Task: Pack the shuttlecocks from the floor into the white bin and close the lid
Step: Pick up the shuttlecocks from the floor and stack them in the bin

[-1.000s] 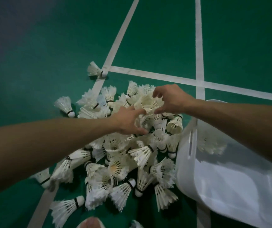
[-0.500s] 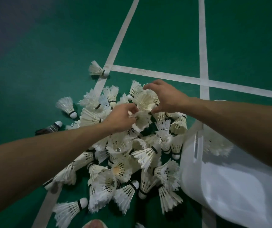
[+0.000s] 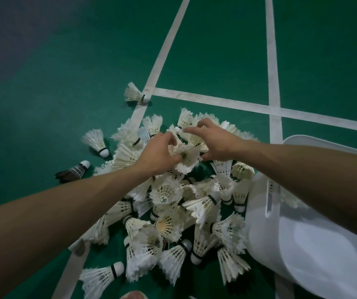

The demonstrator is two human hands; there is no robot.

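Observation:
A heap of several white feather shuttlecocks (image 3: 173, 214) lies on the green court floor. My left hand (image 3: 160, 155) reaches into the far side of the heap and grips a white shuttlecock (image 3: 187, 157) by its feathers. Just right of it, my right hand (image 3: 213, 140) hovers over the pile with curled fingers that pinch another shuttlecock (image 3: 183, 121) near its cork. The white bin (image 3: 302, 244) stands at the right, touching the heap, with a few shuttlecocks visible through its wall.
A dark-feathered shuttlecock (image 3: 73, 171) lies apart at the left. Single white ones rest at the line junction (image 3: 134, 94), at left (image 3: 96, 142) and near the bottom (image 3: 101, 276). White court lines (image 3: 272, 61) cross the floor. A toe shows at the bottom edge (image 3: 133, 295).
Both hands have moved further away over the heap and closer together. The left hand has closed on a shuttlecock; the right hand has reached onto another at the far edge.

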